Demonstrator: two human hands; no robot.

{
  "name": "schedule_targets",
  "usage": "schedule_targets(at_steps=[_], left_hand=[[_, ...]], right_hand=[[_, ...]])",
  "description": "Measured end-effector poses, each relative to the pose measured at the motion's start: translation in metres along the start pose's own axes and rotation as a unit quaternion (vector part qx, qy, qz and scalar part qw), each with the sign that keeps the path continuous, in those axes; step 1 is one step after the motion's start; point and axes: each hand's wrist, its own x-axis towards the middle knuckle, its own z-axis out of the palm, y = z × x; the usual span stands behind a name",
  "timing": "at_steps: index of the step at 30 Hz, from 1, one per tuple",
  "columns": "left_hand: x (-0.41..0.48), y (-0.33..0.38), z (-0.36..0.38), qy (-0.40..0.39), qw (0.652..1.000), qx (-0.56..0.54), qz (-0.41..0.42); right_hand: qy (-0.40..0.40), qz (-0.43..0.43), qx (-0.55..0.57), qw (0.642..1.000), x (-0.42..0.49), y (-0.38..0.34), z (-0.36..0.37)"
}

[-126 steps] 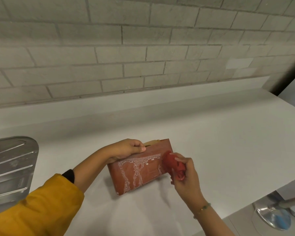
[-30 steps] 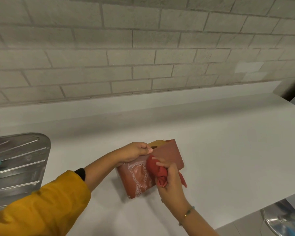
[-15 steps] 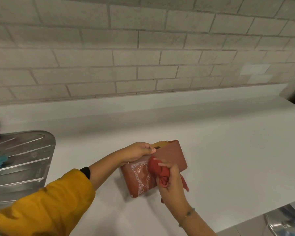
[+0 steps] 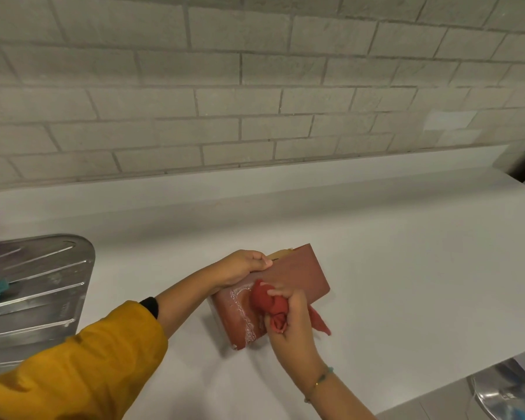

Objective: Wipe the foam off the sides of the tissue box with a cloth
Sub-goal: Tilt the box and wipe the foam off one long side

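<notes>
Since the view of half a second ago, the cloth (image 4: 269,307) is found further toward the left end of the tissue box (image 4: 297,274), and the foam (image 4: 240,310) is reduced to a narrower band at that end; the right part of the facing side is seen wiped bare.

The tissue box, a reddish-brown one, is stood on the white bench (image 4: 376,253), a little left of the middle of the view and near the front edge. It is set at a slant, its right end further from the person than its left. White foam streaks are seen only on the left part of its near side, running down to the bottom corner.

The left hand (image 4: 243,266) is laid over the top left of the box, its grip closed on the upper edge, thumb toward the front. A yellow sleeve (image 4: 82,368) with a dark cuff is worn on that arm.

The right hand (image 4: 288,319) is closed on the bunched red cloth, which is pressed against the box's near side just beside the foam; a tail of cloth is seen hanging out to the right of the hand. A thin bracelet (image 4: 322,378) is worn on the right wrist.

A ribbed metal draining board (image 4: 43,286) is seen at the left, well apart from the box, and a tiled wall (image 4: 255,86) is seen behind the bench.
</notes>
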Motion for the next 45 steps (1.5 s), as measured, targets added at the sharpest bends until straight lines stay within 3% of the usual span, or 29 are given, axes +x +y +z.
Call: schedule_targets(at_steps=[3,7,13,19,23,27,31,34,40,45], left_hand=[[-0.003,-0.001,0.003,0.0,1.0,0.02,0.006],[-0.002,-0.002,0.006,0.003,1.0,0.023,0.013],[0.003,-0.004,0.006,0.004,1.0,-0.007,0.021],[0.006,-0.008,0.001,-0.003,1.0,0.009,0.006],[0.007,-0.008,0.001,0.0,1.0,-0.01,-0.001],[0.009,-0.01,0.002,0.001,0.999,-0.052,0.005],[0.01,-0.011,0.0,0.003,1.0,-0.016,0.006],[0.01,-0.012,0.0,0.0,1.0,-0.005,0.005],[0.012,-0.015,-0.001,0.004,1.0,0.002,0.006],[0.014,-0.015,0.0,0.006,1.0,-0.019,-0.002]], right_hand=[[-0.041,0.078,0.04,0.995,-0.006,0.008,-0.013],[0.051,0.142,0.092,0.984,0.002,0.012,-0.012],[0.033,0.06,0.045,0.997,0.004,-0.008,0.009],[-0.073,0.02,0.011,0.997,0.0,0.004,-0.018],[-0.019,0.09,0.044,0.995,0.01,0.013,-0.014],[0.016,0.04,0.034,0.998,0.01,0.0,0.008],[-0.042,-0.043,0.021,0.998,0.006,-0.002,0.007],[-0.099,-0.052,0.017,0.994,0.003,0.008,-0.007],[-0.033,0.072,0.047,0.996,0.009,0.015,-0.01],[-0.02,-0.029,0.019,0.999,0.007,-0.009,0.015]])
